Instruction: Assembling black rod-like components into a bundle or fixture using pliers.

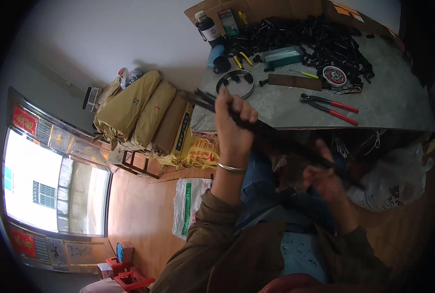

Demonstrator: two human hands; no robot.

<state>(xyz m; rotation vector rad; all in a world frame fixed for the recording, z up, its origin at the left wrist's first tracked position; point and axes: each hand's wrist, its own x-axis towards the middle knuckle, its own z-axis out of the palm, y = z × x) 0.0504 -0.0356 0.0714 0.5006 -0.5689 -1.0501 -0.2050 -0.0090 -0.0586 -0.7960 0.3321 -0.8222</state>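
My left hand [234, 117] is closed around a long, dark, stick-like bundle [281, 141], with a bracelet at the wrist. Thin, separate tips fan out past the fist at its upper left end. The bundle slants down to the right across my lap, below the table's front edge; its exact kind I cannot make out. Near its lower right end is my right hand [327, 180], smeared by motion. One finger seems to point upward there, but whether this hand grips the bundle cannot be seen.
On the grey table [393, 97] lie a heap of small black parts [320, 41], red-handled pincers [332, 107], a round tray [237, 83], a brown block [294, 82], a green box [282, 57] and a bottle [206, 27]. Wrapped packages [129, 107] stand left; a plastic bag [393, 180] sits right.
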